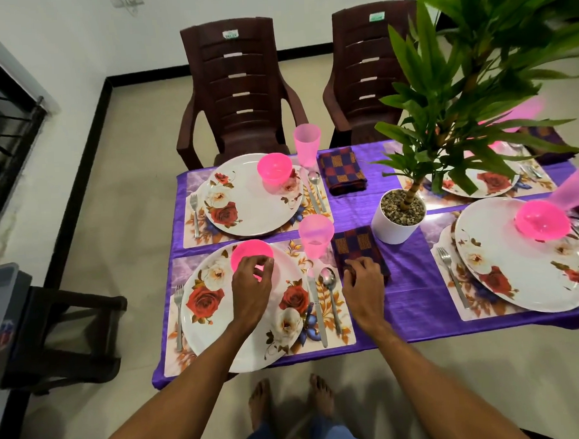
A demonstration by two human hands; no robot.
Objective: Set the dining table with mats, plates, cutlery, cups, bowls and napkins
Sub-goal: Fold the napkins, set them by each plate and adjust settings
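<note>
My left hand (251, 281) grips the rim of a pink bowl (249, 251) that sits on the near floral plate (220, 327). My right hand (361, 277) presses on a folded checked napkin (358, 244) beside that setting. A knife (316, 308) and a spoon (330, 294) lie right of the plate, a fork (179, 312) lies left of it, all on a floral mat (340, 324). A pink cup (315, 234) stands just beyond the knife. The far-left setting has a plate (247, 208), pink bowl (275, 171), pink cup (307, 144) and napkin (342, 171).
A potted plant in a white pot (399, 227) stands mid-table; its leaves hide part of the far-right setting. A right-hand setting has a plate (519, 271) with a pink bowl (541, 221) and fork (452, 274). Two brown chairs (237, 87) stand beyond the purple tablecloth (414, 313). A dark stool (69, 335) stands left.
</note>
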